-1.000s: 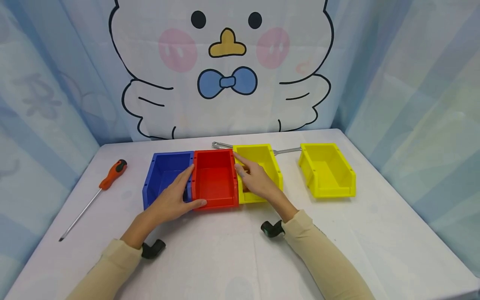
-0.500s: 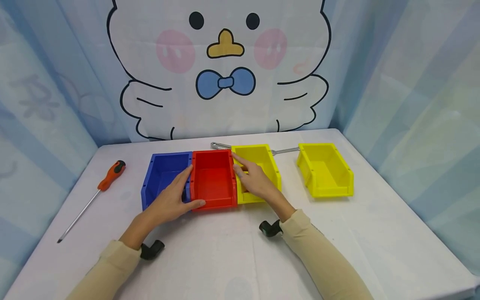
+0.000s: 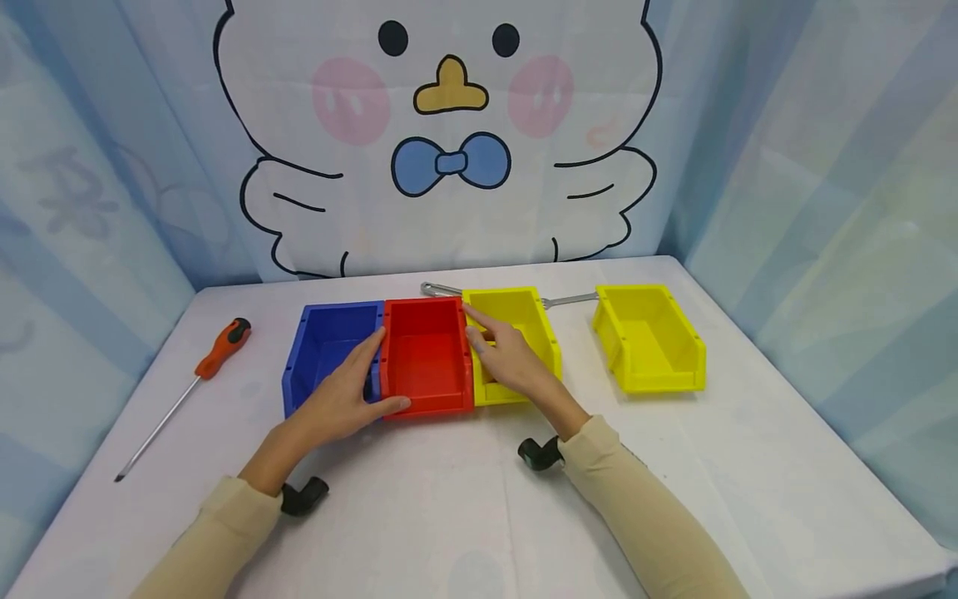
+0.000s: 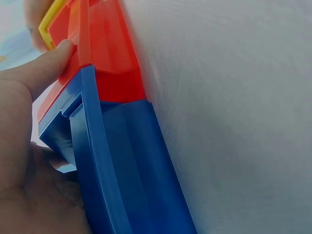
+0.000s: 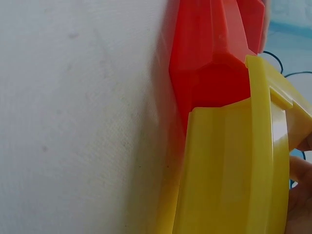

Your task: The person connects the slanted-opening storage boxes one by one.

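Note:
A red storage bin (image 3: 427, 366) stands between a blue bin (image 3: 318, 358) and a yellow bin (image 3: 524, 316), their side walls together. My left hand (image 3: 340, 403) holds the red bin's left side, thumb over its front rim and fingers reaching down along the wall inside the blue bin. My right hand (image 3: 516, 362) reaches over the yellow bin, index finger and thumb at the red bin's right rim; its other fingers are largely hidden. In the left wrist view the left thumb (image 4: 51, 66) lies on the red rim. Beside the yellow wall, right-hand fingers (image 5: 300, 170) show in the right wrist view.
Another yellow bin (image 3: 654, 341) stands apart on the right. A screwdriver (image 3: 217, 353) with an orange handle lies on the left. Behind the bins lies a metal wrench (image 3: 572, 300), partly hidden. The white table (image 3: 419, 516) ends at a printed curtain (image 3: 449, 225).
The head view has shifted very slightly. Both hands and all the bins keep their places.

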Demonstrator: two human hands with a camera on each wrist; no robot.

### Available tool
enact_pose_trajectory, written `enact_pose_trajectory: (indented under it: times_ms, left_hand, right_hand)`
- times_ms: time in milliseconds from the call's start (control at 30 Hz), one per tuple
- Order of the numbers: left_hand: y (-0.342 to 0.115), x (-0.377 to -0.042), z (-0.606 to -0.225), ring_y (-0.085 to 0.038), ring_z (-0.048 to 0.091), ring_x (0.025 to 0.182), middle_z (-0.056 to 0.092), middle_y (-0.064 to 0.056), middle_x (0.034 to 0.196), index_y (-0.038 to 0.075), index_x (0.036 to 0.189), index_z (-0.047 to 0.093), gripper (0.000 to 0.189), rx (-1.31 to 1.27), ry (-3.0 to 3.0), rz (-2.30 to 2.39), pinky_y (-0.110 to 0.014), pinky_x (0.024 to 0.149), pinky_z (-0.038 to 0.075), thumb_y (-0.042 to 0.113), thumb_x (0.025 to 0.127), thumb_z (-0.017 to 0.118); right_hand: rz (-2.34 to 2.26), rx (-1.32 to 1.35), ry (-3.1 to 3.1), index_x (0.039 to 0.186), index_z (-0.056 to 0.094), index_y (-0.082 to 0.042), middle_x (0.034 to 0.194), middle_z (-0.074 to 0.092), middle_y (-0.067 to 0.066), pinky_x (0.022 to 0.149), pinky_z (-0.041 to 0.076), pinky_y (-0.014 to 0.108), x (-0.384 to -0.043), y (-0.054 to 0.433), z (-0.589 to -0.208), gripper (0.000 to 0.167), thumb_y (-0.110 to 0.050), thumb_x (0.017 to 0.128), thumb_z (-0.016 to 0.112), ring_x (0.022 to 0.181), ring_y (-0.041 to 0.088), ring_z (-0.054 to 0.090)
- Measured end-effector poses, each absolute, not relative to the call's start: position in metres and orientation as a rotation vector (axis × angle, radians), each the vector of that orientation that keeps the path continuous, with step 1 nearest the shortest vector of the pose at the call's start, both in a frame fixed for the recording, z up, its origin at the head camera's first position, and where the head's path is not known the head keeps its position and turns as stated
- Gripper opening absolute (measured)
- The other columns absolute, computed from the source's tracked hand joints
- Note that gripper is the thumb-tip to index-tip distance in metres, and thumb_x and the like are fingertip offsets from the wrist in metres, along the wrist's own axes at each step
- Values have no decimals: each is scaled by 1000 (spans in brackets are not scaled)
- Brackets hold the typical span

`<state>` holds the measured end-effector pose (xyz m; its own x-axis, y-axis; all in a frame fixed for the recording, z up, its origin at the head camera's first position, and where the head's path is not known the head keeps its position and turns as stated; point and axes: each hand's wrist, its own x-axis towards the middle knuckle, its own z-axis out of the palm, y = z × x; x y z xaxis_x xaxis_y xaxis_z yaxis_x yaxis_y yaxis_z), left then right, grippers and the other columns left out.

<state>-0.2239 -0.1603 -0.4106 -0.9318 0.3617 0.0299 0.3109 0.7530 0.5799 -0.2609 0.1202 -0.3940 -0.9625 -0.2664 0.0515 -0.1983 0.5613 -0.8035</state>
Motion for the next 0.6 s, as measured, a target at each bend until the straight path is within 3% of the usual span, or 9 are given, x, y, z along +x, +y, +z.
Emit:
enact_pose_trajectory:
  times_ms: [267,500,600]
  left_hand:
    - [-160,-225,-409,-50,25,161,16,-21,178,14,172,5,114,565,2853,923,-71,116,43,54,92,76]
    - [-159,-226,-408,-50,25,161,17,-21,178,13,172,7,113,565,2858,924,-71,119,40,51,92,77]
    - [-158,-225,-408,-50,26,161,18,-21,178,12,172,8,113,569,2861,922,-70,119,41,52,92,77]
  right_hand:
    - [-1387,-380,2707,166,36,-33,165,50,8,114,57,44,-261,119,-394,53,-35,113,45,140,29,59]
    - [-1357,-358,2754,165,37,-34,163,53,7,96,59,35,-262,118,-396,53,-37,113,45,121,26,62]
    - [-1348,-370,2771,165,38,-34,140,66,8,83,55,28,-261,119,-398,52,-37,113,45,100,23,63]
